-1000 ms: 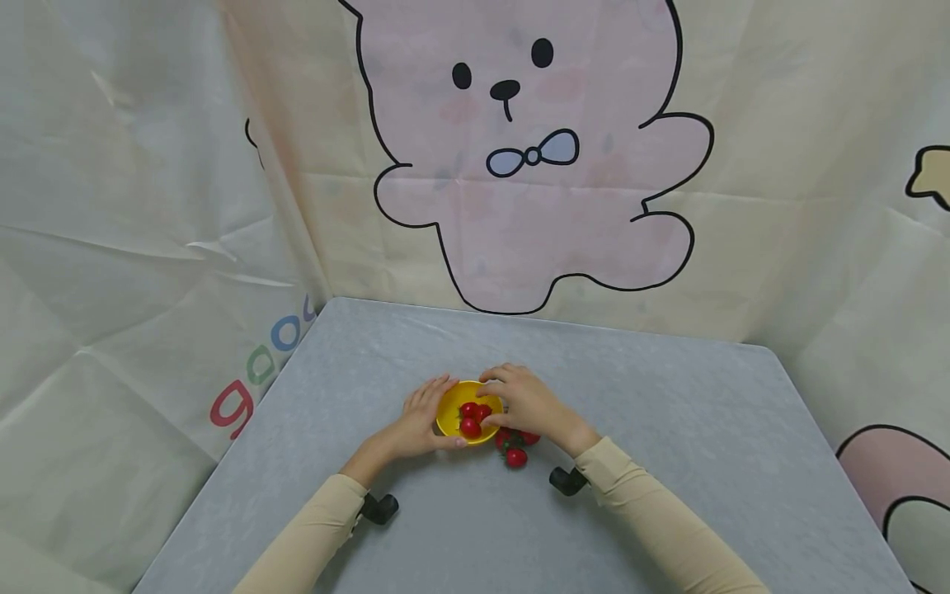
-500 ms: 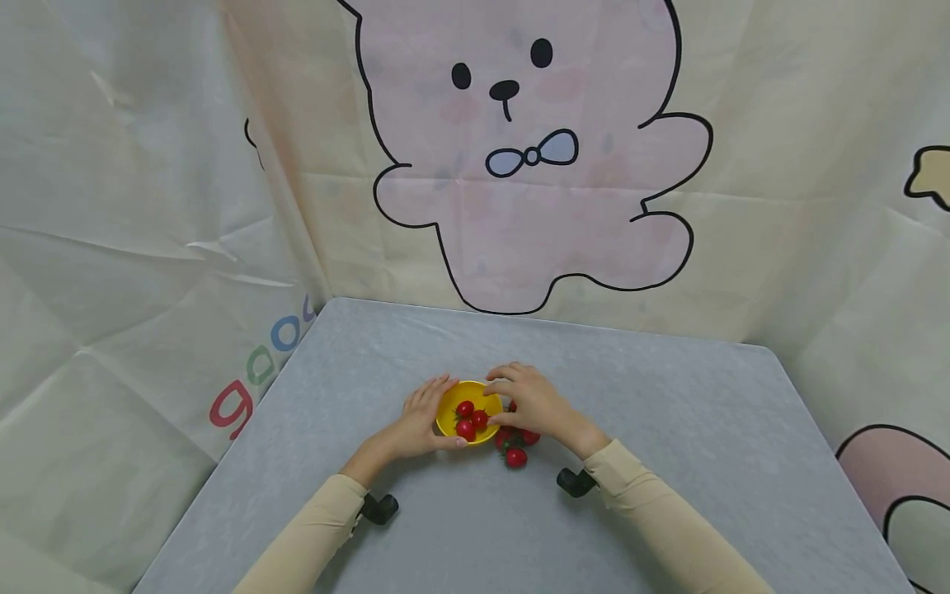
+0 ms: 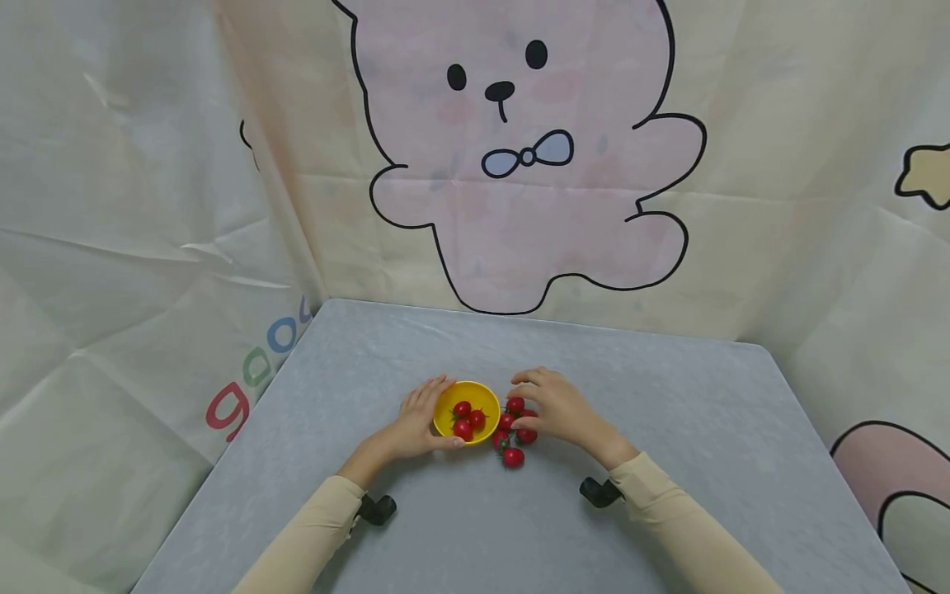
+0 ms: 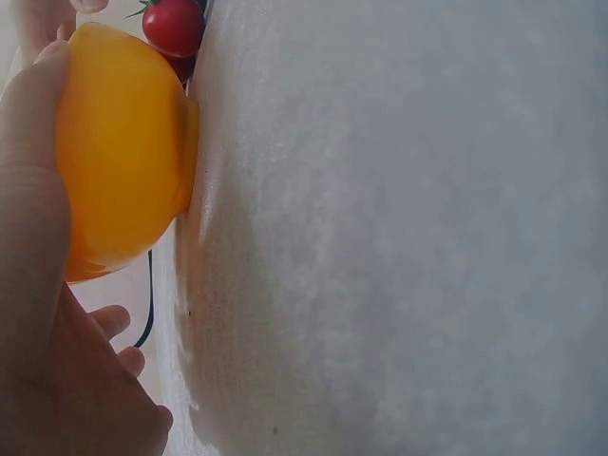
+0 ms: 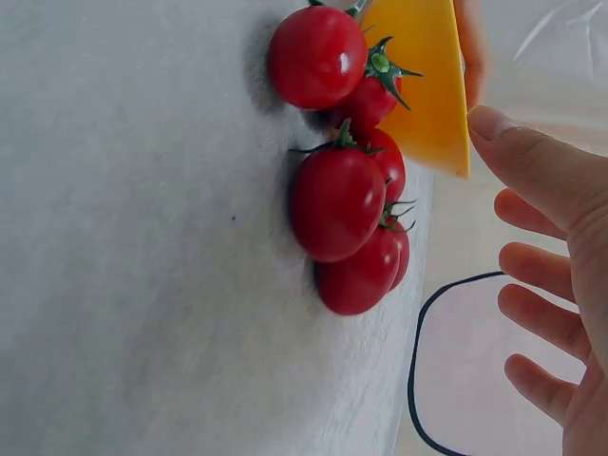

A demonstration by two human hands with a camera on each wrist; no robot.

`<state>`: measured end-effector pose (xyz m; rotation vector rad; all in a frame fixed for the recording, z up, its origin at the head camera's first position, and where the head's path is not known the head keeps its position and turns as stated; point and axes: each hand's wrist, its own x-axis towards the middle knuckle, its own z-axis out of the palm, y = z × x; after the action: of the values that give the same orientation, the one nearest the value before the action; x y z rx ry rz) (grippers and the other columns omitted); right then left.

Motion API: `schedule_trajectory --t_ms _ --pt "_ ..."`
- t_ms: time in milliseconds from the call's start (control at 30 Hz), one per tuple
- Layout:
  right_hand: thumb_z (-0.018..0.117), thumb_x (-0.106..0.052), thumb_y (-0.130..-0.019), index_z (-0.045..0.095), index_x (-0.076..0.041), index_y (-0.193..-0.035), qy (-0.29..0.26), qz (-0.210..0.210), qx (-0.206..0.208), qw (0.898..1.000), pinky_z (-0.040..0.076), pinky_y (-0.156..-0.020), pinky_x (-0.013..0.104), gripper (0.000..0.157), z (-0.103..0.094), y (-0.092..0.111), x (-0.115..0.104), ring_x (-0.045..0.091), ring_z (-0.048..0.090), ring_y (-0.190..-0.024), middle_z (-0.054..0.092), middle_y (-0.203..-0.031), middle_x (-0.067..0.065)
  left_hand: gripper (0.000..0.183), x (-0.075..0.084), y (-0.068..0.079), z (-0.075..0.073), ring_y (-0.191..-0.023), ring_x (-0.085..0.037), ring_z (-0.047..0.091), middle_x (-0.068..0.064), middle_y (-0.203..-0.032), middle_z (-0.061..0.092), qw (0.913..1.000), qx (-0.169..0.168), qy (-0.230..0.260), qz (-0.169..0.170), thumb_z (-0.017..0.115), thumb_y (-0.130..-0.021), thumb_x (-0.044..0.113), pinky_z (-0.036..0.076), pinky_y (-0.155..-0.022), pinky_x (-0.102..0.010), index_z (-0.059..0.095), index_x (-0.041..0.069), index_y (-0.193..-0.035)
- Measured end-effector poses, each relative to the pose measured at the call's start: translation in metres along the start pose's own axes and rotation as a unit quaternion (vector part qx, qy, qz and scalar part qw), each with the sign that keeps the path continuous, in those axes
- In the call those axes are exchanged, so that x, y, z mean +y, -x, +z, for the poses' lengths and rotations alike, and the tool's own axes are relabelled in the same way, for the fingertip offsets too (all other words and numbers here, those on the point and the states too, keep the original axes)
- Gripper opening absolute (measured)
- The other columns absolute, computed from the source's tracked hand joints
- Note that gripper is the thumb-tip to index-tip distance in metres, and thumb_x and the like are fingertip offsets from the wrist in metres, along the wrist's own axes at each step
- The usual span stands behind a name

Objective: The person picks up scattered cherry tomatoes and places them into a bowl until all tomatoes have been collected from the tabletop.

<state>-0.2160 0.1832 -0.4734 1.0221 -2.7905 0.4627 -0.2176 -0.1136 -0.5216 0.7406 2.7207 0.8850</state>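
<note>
A small yellow bowl (image 3: 484, 398) stands on the table with 3 red cherry tomatoes (image 3: 462, 429) inside. My left hand (image 3: 416, 425) holds the bowl from its left side, thumb at the near rim and fingers at the far rim; the left wrist view shows the thumb along the yellow bowl (image 4: 123, 152). Against the bowl's right side lie several loose cherry tomatoes (image 3: 513, 457) with green stems, clustered also in the right wrist view. Over that cluster hovers my right hand (image 3: 560, 408), fingers spread and nothing between them; its thumb (image 5: 513, 147) is apart from the tomatoes (image 5: 337, 204).
A pale grey cloth covers the table (image 3: 668, 462). Behind it hangs a cream curtain (image 3: 742, 247) with a printed pink bear. A black wrist camera mount (image 3: 599, 492) sits under the right cuff, and another mount (image 3: 377, 510) under the left.
My right hand has drawn back rightward from over the bowl to above the loose tomatoes, uncovering more of them. The tomatoes in the bowl have shifted slightly. My left hand stays on the bowl.
</note>
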Motion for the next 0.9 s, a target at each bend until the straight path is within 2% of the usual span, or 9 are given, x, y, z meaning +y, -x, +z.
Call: schedule_trajectory --t_ms 367,900 --pt "0.083 -0.044 -0.077 0.075 -0.018 -0.111 -0.010 0.016 0.005 1.000 0.050 -0.100 0.050 0.044 0.000 0.022 0.009 0.025 0.059 -0.115 0.066 -0.126 0.007 0.108 -0.001 0.000 0.000 -0.153 -0.041 0.011 -0.013 -0.167 0.012 1.0000 -0.005 -0.002 -0.002 0.074 -0.078 0.061 0.008 -0.122 -0.065 0.018 0.015 -0.158" --pt "0.084 -0.044 -0.075 0.075 -0.019 -0.108 -0.023 0.003 0.027 0.999 0.051 -0.097 0.048 0.042 0.013 0.036 0.015 0.023 0.060 -0.112 0.067 -0.124 0.007 0.107 0.001 0.000 0.000 -0.153 -0.040 0.011 -0.012 -0.168 0.012 1.0000 -0.007 0.001 -0.005 0.075 -0.078 0.059 0.008 -0.122 -0.065 0.017 0.016 -0.158"
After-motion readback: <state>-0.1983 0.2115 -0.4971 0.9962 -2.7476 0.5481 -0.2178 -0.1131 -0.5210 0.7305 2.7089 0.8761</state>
